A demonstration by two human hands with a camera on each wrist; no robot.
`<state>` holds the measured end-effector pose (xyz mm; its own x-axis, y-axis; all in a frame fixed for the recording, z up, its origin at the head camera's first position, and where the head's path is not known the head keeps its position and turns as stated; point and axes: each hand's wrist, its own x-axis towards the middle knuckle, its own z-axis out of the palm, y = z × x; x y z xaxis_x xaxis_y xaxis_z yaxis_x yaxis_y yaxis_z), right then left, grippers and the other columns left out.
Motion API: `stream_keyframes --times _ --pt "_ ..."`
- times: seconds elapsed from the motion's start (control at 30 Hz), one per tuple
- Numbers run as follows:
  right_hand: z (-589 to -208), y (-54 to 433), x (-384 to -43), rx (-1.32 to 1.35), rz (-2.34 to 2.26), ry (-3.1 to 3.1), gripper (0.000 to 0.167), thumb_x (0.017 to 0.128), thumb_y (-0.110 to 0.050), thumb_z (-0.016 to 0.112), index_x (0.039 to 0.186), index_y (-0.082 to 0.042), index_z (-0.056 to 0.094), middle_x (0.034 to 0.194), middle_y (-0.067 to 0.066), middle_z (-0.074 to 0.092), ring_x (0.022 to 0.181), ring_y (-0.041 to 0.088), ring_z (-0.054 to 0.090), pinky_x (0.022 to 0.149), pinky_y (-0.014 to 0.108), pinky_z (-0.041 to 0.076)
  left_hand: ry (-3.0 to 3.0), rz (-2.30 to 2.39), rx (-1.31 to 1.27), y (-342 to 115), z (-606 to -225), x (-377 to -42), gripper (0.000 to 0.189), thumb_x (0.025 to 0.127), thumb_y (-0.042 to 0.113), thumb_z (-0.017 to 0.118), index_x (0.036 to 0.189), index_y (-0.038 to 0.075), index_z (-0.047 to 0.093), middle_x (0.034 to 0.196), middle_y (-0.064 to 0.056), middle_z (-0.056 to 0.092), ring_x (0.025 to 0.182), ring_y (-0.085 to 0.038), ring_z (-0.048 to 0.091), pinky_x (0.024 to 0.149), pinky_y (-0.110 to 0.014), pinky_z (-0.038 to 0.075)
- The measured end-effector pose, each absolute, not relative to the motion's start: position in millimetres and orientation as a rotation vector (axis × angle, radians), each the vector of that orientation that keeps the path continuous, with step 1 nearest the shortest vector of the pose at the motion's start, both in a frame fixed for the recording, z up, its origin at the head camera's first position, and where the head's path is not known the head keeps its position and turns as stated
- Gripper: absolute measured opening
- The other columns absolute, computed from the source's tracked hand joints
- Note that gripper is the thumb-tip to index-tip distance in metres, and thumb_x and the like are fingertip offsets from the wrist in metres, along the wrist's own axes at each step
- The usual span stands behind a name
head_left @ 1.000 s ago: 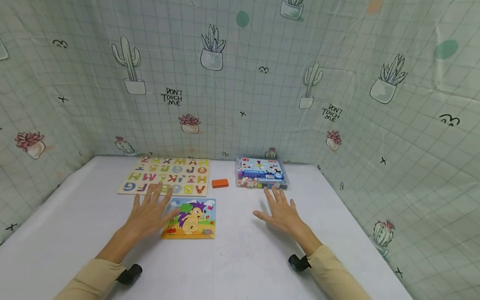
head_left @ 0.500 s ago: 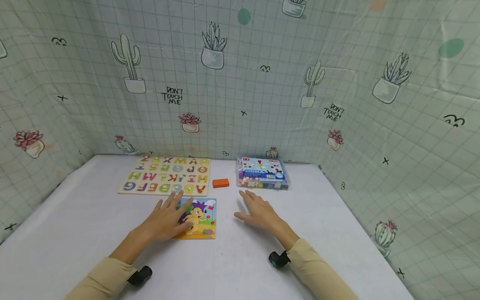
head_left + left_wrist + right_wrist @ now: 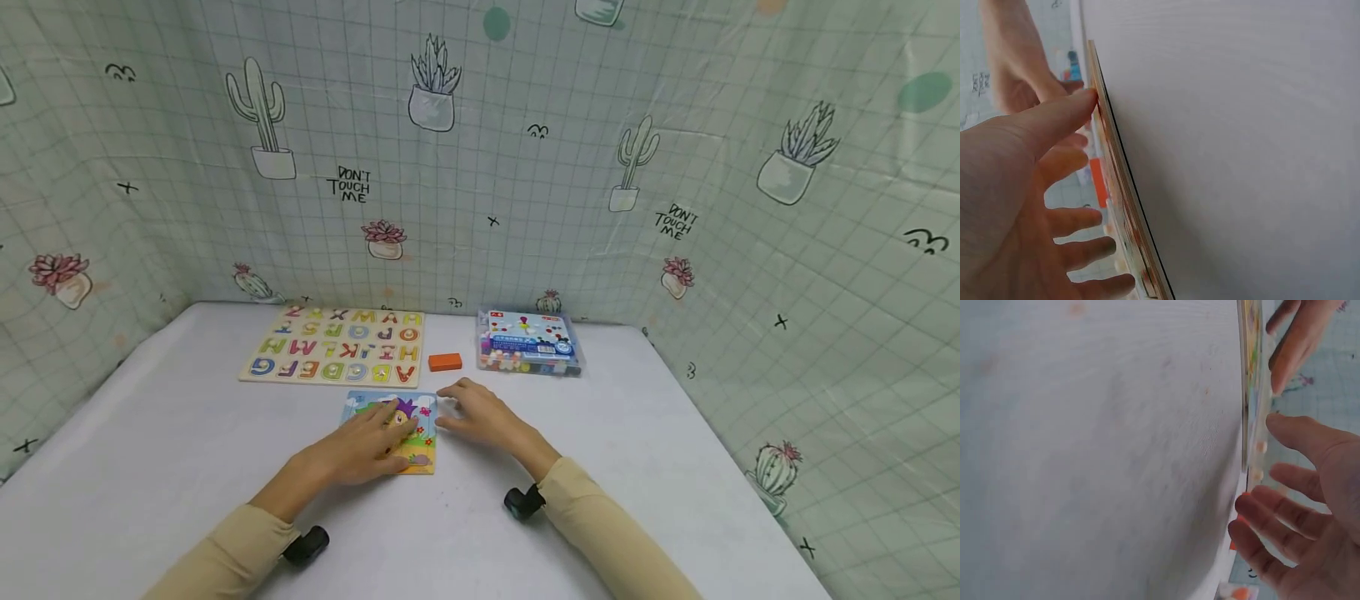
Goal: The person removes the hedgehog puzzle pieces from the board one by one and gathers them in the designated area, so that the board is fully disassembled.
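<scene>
The hedgehog picture puzzle (image 3: 424, 446) lies flat on the table, its left part covered by my left hand (image 3: 360, 446). That hand is spread palm down over the picture, fingers nearly straight. In the left wrist view, the thumb (image 3: 1066, 119) meets the edge of the thin wooden puzzle (image 3: 1124, 165), and the other fingers reach along its face. My right hand (image 3: 483, 414) is at the puzzle's right side, its fingertips right by the upper right corner. In the right wrist view, the fingers of the right hand (image 3: 1319, 512) are loosely bent and parted, with nothing between them.
Behind the puzzle lies a wooden alphabet board (image 3: 330, 383) with colourful letters. An orange block (image 3: 446, 362) sits to its right. Farther right is a clear plastic box (image 3: 528, 342) with a blue label and colourful pieces. A patterned cloth (image 3: 487, 167) hangs around the white table (image 3: 600, 450).
My left hand has moved right, from the puzzle's left edge onto its picture. The right hand has moved left from in front of the plastic box to the puzzle's right side.
</scene>
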<state>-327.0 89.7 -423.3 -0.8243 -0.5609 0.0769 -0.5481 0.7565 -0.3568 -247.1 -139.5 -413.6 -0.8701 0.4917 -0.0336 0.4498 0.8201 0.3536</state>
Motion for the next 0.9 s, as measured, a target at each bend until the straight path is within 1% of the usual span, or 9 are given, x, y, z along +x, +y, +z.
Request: stream_keyframes --times 0.07,0.2,0.33,0.5,0.67,0.9 --pt "-422.3 84.3 -330.7 -0.949 -0.589 2.889 0.045 0.092 -0.035 0.068 0.131 -0.012 0.062 0.121 0.006 0.062 0.103 0.016 0.062 0.086 0.029 0.054 2.874 0.504 0.754 -137.6 -412.9 -247.8 0.06 0.098 0.041 0.057 0.149 0.014 0.042 0.158 -0.028 0.025 0.146 -0.05 0.022 0.115 -0.067 0.024" --pt "-421.9 74.8 -338.3 -0.99 -0.642 2.843 0.04 0.091 -0.03 0.07 0.126 -0.01 0.066 0.113 0.006 0.064 0.101 0.017 0.062 0.084 0.026 0.053 2.869 0.466 0.713 -135.0 -411.8 -248.8 0.062 0.098 0.049 0.052 0.15 0.017 0.041 0.159 -0.028 0.022 0.147 -0.05 0.019 0.116 -0.067 0.022" --pt "-422.0 67.8 -343.5 -0.998 -0.68 2.809 0.037 0.091 -0.029 0.071 0.121 -0.009 0.069 0.108 0.006 0.064 0.098 0.016 0.061 0.082 0.024 0.052 2.855 0.454 0.69 -133.2 -410.8 -248.7 0.061 0.099 0.05 0.05 0.15 0.018 0.041 0.159 -0.028 0.021 0.148 -0.05 0.017 0.116 -0.068 0.021" --pt "-422.2 62.8 -348.6 -0.972 -0.655 2.796 0.034 0.092 -0.028 0.07 0.12 -0.01 0.07 0.108 0.007 0.063 0.095 0.014 0.06 0.081 0.022 0.05 2.831 0.459 0.657 -131.7 -410.5 -248.5 0.061 0.099 0.053 0.047 0.151 0.021 0.04 0.16 -0.027 0.019 0.148 -0.049 0.015 0.116 -0.068 0.019" --pt "-421.0 62.1 -353.5 -0.952 -0.626 2.774 0.033 0.092 -0.028 0.07 0.121 -0.011 0.07 0.11 0.005 0.064 0.096 0.013 0.059 0.083 0.023 0.051 2.821 0.427 0.64 -130.0 -409.1 -249.1 0.059 0.1 0.053 0.046 0.15 0.023 0.041 0.161 -0.026 0.02 0.148 -0.049 0.016 0.117 -0.067 0.019" --pt "-423.3 62.2 -361.4 -0.964 -0.689 2.695 0.03 0.091 -0.024 0.071 0.118 -0.01 0.071 0.111 0.003 0.072 0.093 0.011 0.061 0.083 0.021 0.051 2.812 0.383 0.637 -127.8 -407.5 -249.5 0.057 0.099 0.052 0.048 0.147 0.02 0.047 0.158 -0.028 0.025 0.147 -0.05 0.02 0.115 -0.069 0.023"
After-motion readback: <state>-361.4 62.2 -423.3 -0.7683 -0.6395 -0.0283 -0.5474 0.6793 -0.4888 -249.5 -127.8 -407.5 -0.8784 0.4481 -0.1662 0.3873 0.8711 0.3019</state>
